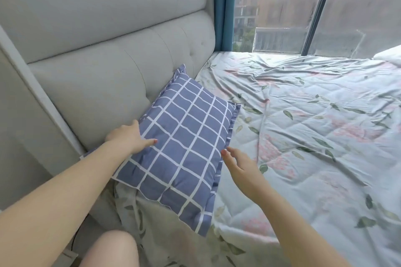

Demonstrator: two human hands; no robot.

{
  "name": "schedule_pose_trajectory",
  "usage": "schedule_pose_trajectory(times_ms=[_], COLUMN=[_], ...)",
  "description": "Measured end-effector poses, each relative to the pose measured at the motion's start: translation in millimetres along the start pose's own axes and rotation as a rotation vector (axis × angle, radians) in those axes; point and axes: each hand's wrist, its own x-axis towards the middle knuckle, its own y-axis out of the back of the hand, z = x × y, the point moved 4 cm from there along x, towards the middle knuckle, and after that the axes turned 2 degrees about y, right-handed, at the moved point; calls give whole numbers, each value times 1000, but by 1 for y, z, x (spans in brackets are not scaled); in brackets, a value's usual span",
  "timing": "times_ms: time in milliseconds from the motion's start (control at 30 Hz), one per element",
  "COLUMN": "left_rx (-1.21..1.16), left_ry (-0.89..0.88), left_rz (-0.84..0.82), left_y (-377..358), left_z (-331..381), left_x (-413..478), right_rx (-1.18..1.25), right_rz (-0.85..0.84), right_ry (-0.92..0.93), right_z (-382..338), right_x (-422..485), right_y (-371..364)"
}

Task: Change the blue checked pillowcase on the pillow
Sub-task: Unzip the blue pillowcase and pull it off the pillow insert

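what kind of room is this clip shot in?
Most likely a bedroom, probably in an upper-floor flat. A tufted grey headboard stands behind a spread floral quilt, a blue checked pillow lies against that headboard, and the big window looks onto apartment blocks.

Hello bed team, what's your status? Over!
Left hand holds pillow edge. Right hand open beside it. Blue checked pillowcase still on. Nothing in the way.
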Motion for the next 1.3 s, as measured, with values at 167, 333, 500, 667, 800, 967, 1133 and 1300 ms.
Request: schedule_pose_trajectory(times_ms=[167, 333, 500, 667, 800, 967, 1133, 1300], left_rx=[-356, -867, -953, -1392, -1554, -1580, -1530, -1222], left_ry=[18, -72, -425, -512, -471, -503, -345, -157], left_rz=[-42, -157, -289, -649, -570, -676, -543, -638], left_y=[5, 46, 75, 42, 21, 3, -29, -93], left_z=[14, 44, 101, 124, 139, 156, 149, 135], left_x=[14, 33, -11, -83, -138, -170, -163, -144], right_rx=[-28, -36, 180, 323, 258, 224, 138, 185], right_rz=[-24, -121, 40, 271, 331, 409, 459, 517], right_ry=[-21, -48, -55, -126, -37, -102, -177, -284], right_z=[2, -28, -79, -80, -82, -61, -12, 55], right_x=[14, 61, 65, 29, -17, -43, -57, -67], right_y=[-7, -17, 4, 31, 51, 79, 109, 110])
